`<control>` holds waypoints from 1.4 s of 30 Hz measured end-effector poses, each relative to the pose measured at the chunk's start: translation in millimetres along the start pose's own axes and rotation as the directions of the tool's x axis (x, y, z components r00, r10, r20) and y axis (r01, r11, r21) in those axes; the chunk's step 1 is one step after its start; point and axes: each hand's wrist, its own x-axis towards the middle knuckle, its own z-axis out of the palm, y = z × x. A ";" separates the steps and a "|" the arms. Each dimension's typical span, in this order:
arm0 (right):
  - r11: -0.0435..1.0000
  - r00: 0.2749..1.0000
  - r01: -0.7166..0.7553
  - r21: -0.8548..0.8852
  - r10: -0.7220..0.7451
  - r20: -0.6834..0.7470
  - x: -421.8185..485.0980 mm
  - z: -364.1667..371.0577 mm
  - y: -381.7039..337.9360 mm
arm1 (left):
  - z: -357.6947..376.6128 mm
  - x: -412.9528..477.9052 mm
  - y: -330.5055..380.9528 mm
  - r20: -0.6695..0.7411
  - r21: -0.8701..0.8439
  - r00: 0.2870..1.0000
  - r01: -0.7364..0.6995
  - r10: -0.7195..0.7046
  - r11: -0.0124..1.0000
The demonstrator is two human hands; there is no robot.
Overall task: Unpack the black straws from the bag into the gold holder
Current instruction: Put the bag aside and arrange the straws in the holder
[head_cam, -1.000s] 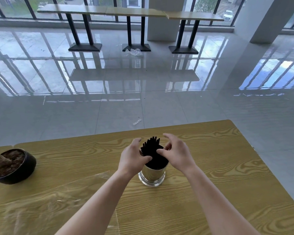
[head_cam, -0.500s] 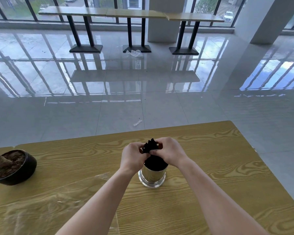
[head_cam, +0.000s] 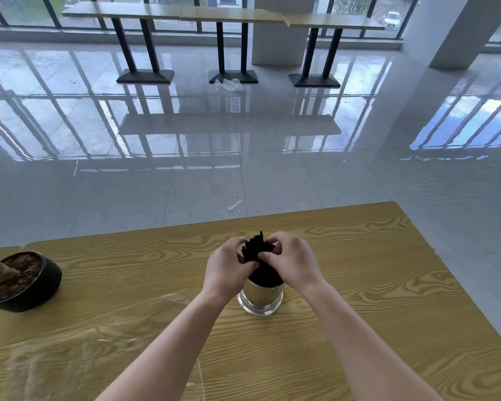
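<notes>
A bundle of black straws (head_cam: 255, 248) stands upright in the shiny gold holder (head_cam: 260, 298) near the middle of the wooden table (head_cam: 373, 285). My left hand (head_cam: 227, 267) wraps the bundle from the left and my right hand (head_cam: 294, 260) from the right, fingers pinched around the straws above the holder's rim. The straw tips stick out above my fingers. The clear plastic bag (head_cam: 70, 351) lies flat on the table at the front left, and I see no straws in it.
A dark pot with soil and a stem (head_cam: 18, 280) sits at the table's left edge. Beyond the table's far edge is glossy tiled floor with scraps of plastic (head_cam: 234, 205). High tables (head_cam: 223, 15) stand by the windows.
My hands went from open around the straw tops to pinched together on the bundle. The straws are now squeezed into a tighter bunch; the holder has stayed in place.
</notes>
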 end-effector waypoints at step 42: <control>0.996 0.991 -0.009 0.090 0.021 -0.135 1.7 -21.3 29.1 | 5.2 -6.3 -13.7 -0.002 -0.185 0.998 0.068 -0.069 0.980</control>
